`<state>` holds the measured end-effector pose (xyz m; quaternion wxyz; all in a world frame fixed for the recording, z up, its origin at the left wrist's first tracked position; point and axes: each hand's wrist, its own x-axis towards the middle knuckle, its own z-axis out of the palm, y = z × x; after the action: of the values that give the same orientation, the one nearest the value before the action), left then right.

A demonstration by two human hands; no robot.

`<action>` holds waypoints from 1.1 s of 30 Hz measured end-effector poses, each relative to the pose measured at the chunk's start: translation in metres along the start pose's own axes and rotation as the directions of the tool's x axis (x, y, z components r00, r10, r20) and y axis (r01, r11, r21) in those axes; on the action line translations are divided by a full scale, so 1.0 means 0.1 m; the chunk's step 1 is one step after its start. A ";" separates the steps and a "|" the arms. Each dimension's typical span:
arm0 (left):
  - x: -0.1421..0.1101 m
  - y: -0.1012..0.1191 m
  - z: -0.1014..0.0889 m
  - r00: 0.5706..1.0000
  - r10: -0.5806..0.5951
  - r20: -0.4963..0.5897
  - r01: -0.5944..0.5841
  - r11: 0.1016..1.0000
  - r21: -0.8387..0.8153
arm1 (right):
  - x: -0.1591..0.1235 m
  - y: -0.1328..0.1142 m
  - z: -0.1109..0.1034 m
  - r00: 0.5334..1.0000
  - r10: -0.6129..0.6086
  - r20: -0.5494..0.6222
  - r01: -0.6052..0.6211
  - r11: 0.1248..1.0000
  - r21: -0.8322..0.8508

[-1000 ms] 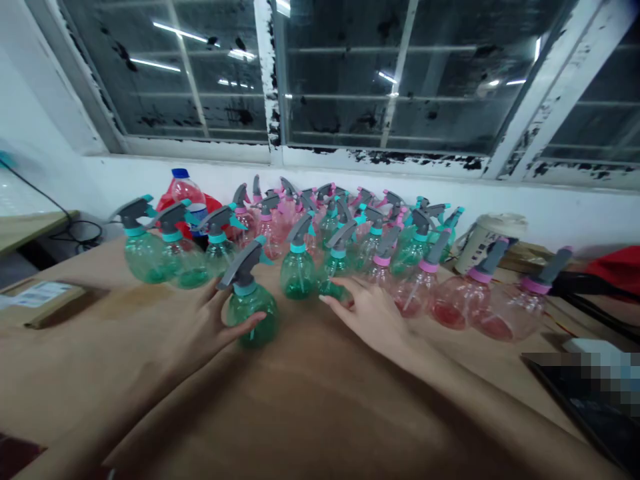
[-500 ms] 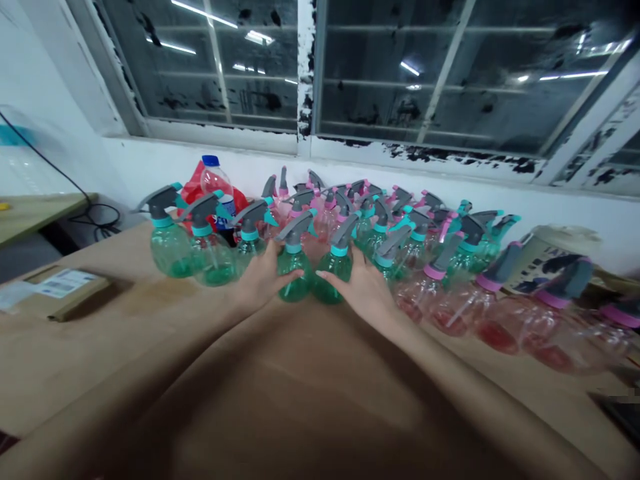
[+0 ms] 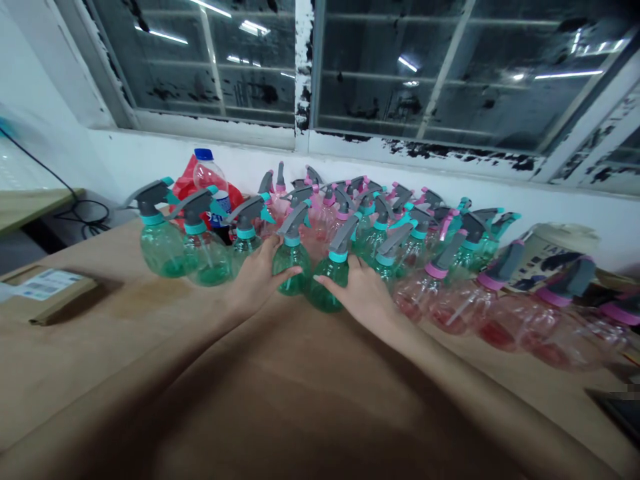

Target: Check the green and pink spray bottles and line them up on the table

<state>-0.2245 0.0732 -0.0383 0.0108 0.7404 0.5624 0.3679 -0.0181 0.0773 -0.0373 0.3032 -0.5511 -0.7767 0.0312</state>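
Observation:
My left hand (image 3: pixel 257 273) curves round the left side of a green spray bottle (image 3: pixel 293 257), its thumb across the front. My right hand (image 3: pixel 364 283) grips a second green spray bottle (image 3: pixel 327 283) from the right, thumb laid over its front. Both bottles stand upright on the table, a small gap between them, with grey triggers and turquoise collars. To the left, several more green spray bottles (image 3: pixel 207 257) form a row. Pink spray bottles (image 3: pixel 463 310) with some red liquid low inside line up on the right.
More pink and green bottles crowd behind, near the wall under the window. A blue-capped drink bottle (image 3: pixel 205 175) stands by a red bag (image 3: pixel 184 183). A flat cardboard box (image 3: pixel 65 303) lies on the left of the table (image 3: pixel 150 340), and a printed white container (image 3: pixel 543 257) stands right.
The bottle in my right hand has come slightly toward me and left. My left hand and its bottle have shifted a little left in view, as the camera turned slightly.

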 end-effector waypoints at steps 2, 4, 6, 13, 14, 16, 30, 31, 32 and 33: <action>-0.07 0.02 -0.04 1.000 0.021 -0.017 -0.021 1.000 -0.021 | -0.10 -0.01 -0.03 1.000 -0.012 0.006 0.012 1.000 -0.009; -0.12 0.04 -0.05 0.999 0.029 -0.030 -0.030 0.999 -0.029 | -0.23 -0.02 -0.08 0.999 -0.029 0.024 0.030 0.999 -0.029; -0.13 0.06 -0.03 0.998 0.024 -0.050 -0.024 1.000 0.001 | -0.37 -0.03 -0.14 0.998 -0.046 0.046 0.048 0.997 -0.054; 0.07 0.00 0.12 0.995 0.029 -0.093 -0.021 0.996 0.087 | -0.75 0.02 -0.40 0.994 -0.093 0.058 0.098 0.990 -0.103; 0.09 -0.02 0.12 0.996 0.031 -0.085 -0.024 0.996 0.090 | -0.79 0.04 -0.43 0.993 -0.101 0.056 0.107 0.989 -0.107; 0.13 -0.06 0.10 0.997 0.033 -0.069 -0.026 0.995 0.093 | -0.85 0.10 -0.49 0.992 -0.115 0.056 0.121 0.985 -0.119; -0.26 0.53 -0.25 0.994 -0.012 -0.110 0.035 0.977 0.213 | -1.10 0.41 -0.72 0.995 -0.089 0.054 0.094 0.990 -0.103; -0.31 0.66 -0.24 0.998 -0.012 -0.066 0.022 0.987 0.158 | -1.11 0.42 -0.73 0.995 -0.092 0.047 0.096 0.991 -0.096; -0.35 0.81 -0.22 0.999 0.001 0.032 -0.003 0.998 0.064 | -1.13 0.42 -0.74 0.995 -0.097 0.036 0.100 0.991 -0.089; -0.38 0.95 -0.18 0.992 0.051 0.113 -0.047 0.998 -0.043 | -1.15 0.42 -0.76 0.994 -0.104 0.021 0.106 0.991 -0.080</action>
<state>-0.1593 -0.0006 -0.0047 0.0488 0.7733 0.5351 0.3365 0.0796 -0.0285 -0.0421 0.2752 -0.5211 -0.8078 -0.0116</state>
